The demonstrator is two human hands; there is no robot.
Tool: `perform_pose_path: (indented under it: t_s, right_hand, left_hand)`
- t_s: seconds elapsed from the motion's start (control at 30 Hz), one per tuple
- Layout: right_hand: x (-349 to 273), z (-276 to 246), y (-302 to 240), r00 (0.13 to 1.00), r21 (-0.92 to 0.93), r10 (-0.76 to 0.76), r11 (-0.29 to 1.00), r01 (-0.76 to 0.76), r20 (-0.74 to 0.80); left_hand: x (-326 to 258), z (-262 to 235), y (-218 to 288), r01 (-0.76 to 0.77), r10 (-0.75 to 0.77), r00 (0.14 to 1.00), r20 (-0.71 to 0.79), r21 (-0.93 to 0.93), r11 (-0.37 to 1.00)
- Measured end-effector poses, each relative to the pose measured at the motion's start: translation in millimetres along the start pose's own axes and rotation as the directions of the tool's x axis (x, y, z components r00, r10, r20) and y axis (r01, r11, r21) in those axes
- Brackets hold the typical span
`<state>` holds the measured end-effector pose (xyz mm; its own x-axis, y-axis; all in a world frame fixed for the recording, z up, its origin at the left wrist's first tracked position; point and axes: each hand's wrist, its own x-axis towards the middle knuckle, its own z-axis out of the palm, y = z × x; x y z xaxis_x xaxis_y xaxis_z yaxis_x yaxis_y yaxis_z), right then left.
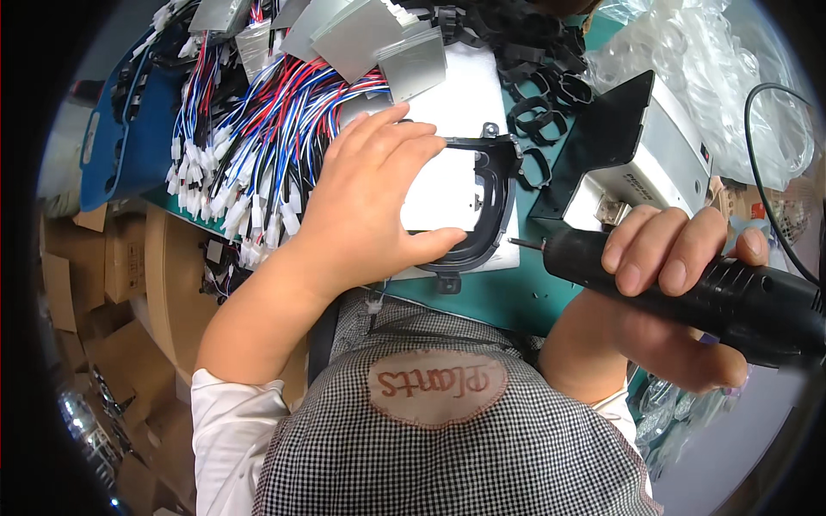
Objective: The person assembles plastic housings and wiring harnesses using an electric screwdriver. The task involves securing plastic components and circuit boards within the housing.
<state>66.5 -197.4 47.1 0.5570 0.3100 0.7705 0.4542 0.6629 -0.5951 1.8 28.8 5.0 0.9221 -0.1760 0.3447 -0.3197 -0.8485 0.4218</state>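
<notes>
My left hand (370, 202) grips a black plastic frame (495, 202) that lies on a white pad (465, 95), thumb on its lower rim and fingers on its top bar. A silver plate (439, 198) sits inside the frame. To the right, my right hand (680, 284) is closed around a black electric screwdriver (740, 292). Its bit tip (520, 242) points left and sits just right of the frame's lower right edge.
Bundles of red, blue, black and white wires with white connectors (241, 146) fill the left. Silver plates (379, 39) are stacked at the top. Black plastic rings (533, 95) lie beside a silver box with a black bracket (637, 146). Clear plastic wrap (705, 60) is far right; cardboard boxes (95, 267) are at the left.
</notes>
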Motion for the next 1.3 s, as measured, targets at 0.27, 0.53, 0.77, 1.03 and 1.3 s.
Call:
perform_pose_path:
  t_s: [0.27,0.53,0.77,1.03,1.3]
  right_hand:
    - [4.1,8.6,28.5,0.998,-0.053,-0.038,0.998,0.035,-0.058]
    - [0.4,10.2,44.1,0.998,-0.072,-0.029,0.997,0.025,-0.059]
    - [5.3,12.1,44.0,0.995,-0.183,0.059,0.982,-0.043,0.079]
    - [-3.9,21.1,38.6,0.988,-0.267,0.152,0.952,-0.152,-0.022]
    - [3.1,-11.1,-27.4,0.988,-0.221,-0.054,0.975,0.021,-0.142]
  left_hand:
    - [1.2,13.5,3.0,0.022,-0.022,1.0,-0.022,0.001,1.0]
    - [-0.3,16.2,0.2,0.011,-0.013,0.998,-0.064,-0.027,1.0]
    - [1.7,18.0,0.5,0.025,-0.028,0.999,-0.036,-0.073,0.997]
    - [0.1,22.0,3.0,0.01,-0.016,0.998,-0.054,-0.099,0.995]
    - [-0.4,24.5,18.1,-0.032,0.021,0.998,-0.06,-0.188,0.982]
